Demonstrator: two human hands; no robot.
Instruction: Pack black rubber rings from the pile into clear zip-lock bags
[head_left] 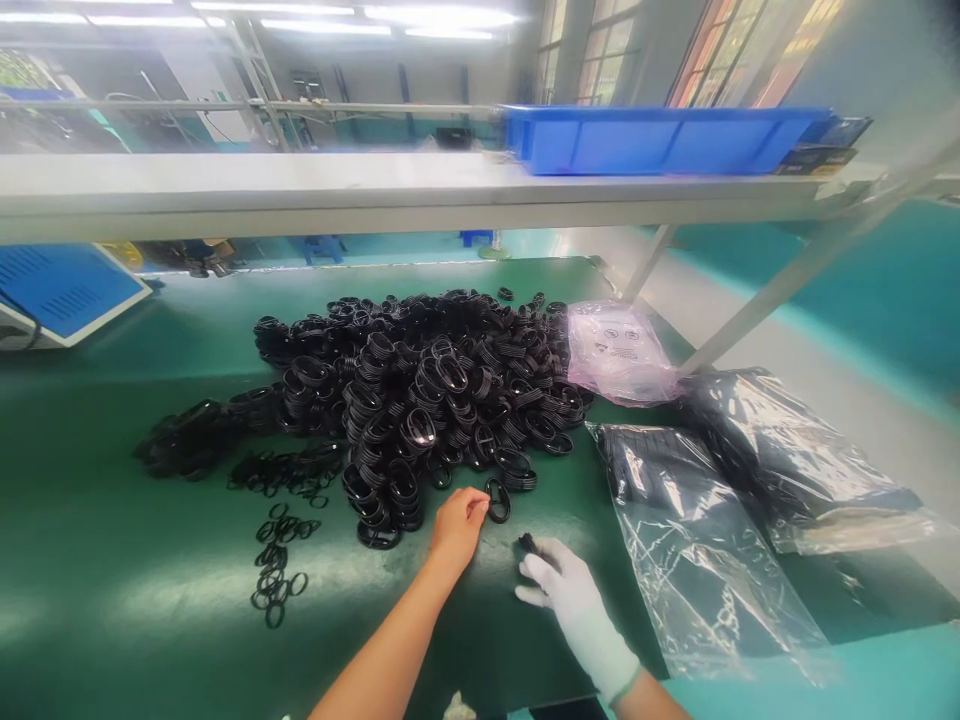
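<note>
My bare left hand (459,522) has its thumb and fingers pinched at the left edge of a black oval coil (498,501), which looks like a coiled cable, at the front of a big pile. My right hand (559,580), in a white glove, is closed on a small black piece (527,543), blurred and mostly hidden by the fingers. Behind both hands rises the pile of similar glossy black oval coils (420,390), many of them stacked. Thin black rings (274,570) lie loose on the green tabletop (187,640) to the left.
Two clear plastic bags with black items, a nearer bag (675,500) and a farther bag (795,440), lie at right. A pinkish plastic bag (619,345) lies behind them. Above the table's back runs a white shelf (300,195) with a blue bin (660,142). A blue machine (67,290) stands left.
</note>
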